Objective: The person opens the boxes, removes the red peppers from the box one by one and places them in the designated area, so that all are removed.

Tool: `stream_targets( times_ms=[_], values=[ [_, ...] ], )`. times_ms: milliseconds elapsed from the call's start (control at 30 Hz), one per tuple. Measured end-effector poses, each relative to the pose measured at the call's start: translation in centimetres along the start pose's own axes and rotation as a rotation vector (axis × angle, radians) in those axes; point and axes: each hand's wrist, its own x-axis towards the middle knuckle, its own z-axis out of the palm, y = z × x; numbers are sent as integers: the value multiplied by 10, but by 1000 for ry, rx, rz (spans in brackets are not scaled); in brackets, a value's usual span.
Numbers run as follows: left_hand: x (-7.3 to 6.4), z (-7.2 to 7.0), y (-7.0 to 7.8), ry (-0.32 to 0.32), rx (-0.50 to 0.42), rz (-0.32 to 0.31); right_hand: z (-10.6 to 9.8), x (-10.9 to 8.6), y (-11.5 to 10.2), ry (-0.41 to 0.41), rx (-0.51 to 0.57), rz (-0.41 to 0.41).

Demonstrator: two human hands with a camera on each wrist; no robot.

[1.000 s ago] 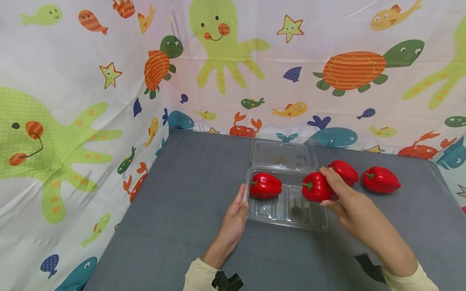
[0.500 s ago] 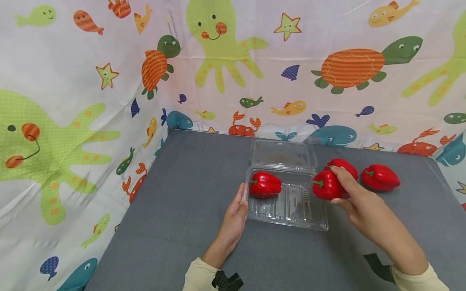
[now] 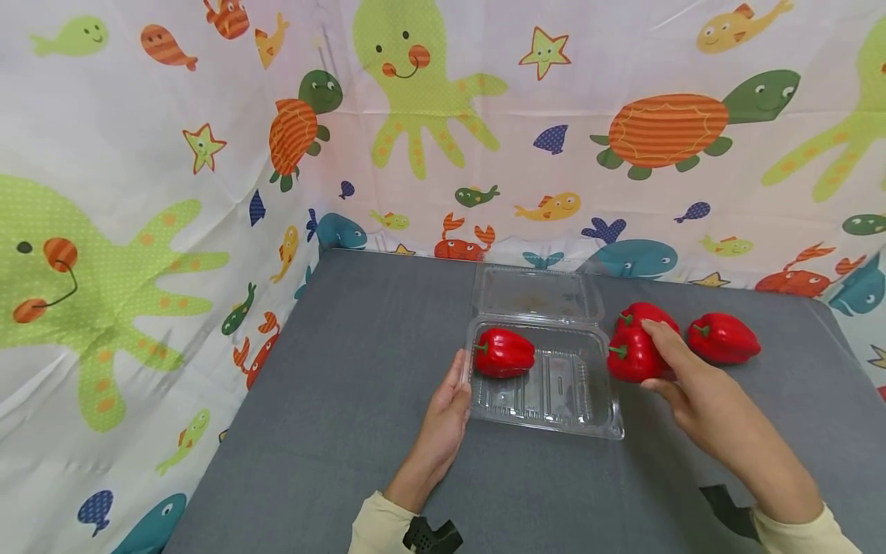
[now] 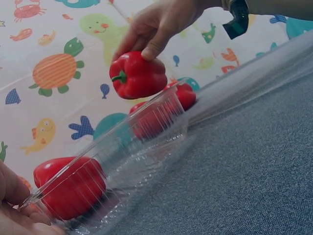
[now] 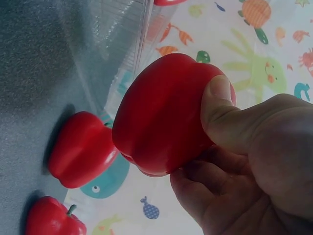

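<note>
"Container (image 3: 569, 398) — what's around it?"

"Its opened lid (image 3: 540, 296) spreads behind. An inside pepper (image 3: 507, 355) sits at the left end, where the left hand (image 3: 445, 419) grips the edge."

"And the held pepper (image 3: 635, 358)?"

"Pinched between thumb and fingers of the right hand (image 3: 709, 409), raised off the grey table (image 3: 360, 369) near the right rim. From above it partly hides a rear pepper (image 3: 652, 311) — an outer pepper (image 3: 724, 339) lies farther right."

Head view bright, wrist views softer
Glints mark the clear container (image 3: 554, 388); a faint shadow falls across the gray table (image 3: 360, 385).
</note>
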Motion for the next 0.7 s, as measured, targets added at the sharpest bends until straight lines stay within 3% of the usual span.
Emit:
stream_targets(
  times_ms=[700],
  values=[
    [2, -2, -1, -15, -3, -3, 10, -5, 24, -64, -4, 66]
  ],
)
